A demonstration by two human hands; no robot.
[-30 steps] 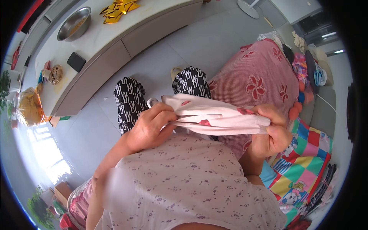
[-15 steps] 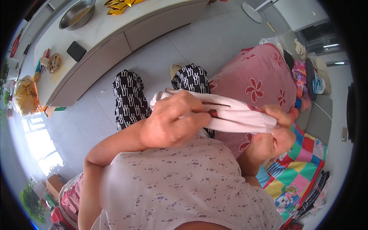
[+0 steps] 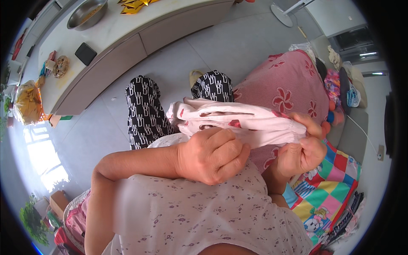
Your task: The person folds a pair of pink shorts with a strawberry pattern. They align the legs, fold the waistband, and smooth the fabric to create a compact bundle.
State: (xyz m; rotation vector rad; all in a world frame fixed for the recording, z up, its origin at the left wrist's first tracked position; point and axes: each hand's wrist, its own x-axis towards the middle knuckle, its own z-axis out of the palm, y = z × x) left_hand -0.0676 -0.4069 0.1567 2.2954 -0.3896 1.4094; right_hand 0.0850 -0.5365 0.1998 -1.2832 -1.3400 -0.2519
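Observation:
A pale pink cloth garment (image 3: pixel 250 120) with red patches is stretched in folds above my lap; its exact kind is unclear. My right hand (image 3: pixel 304 144) is closed, pinching the gathered right end of the garment between thumb and fingers. My left hand (image 3: pixel 214 155) is curled into a fist at the lower edge of the cloth, close to my body. Its fingertips are turned out of sight, so whatever they hold, if anything, cannot be made out. The garment's left end droops over my patterned black-and-white trousers (image 3: pixel 142 112).
A pink flowered cover (image 3: pixel 293 80) lies over the seat at my right, with a colourful checked cloth (image 3: pixel 325 191) nearer me. On the long counter (image 3: pixel 114 36) ahead sit a metal bowl (image 3: pixel 87 16), a black phone-like object (image 3: pixel 85 54) and folded gold paper (image 3: pixel 135 6).
My left hand has come off the top of the cloth and moved down toward my body and slightly right, uncovering the garment's left part. My right hand keeps its pinch in place.

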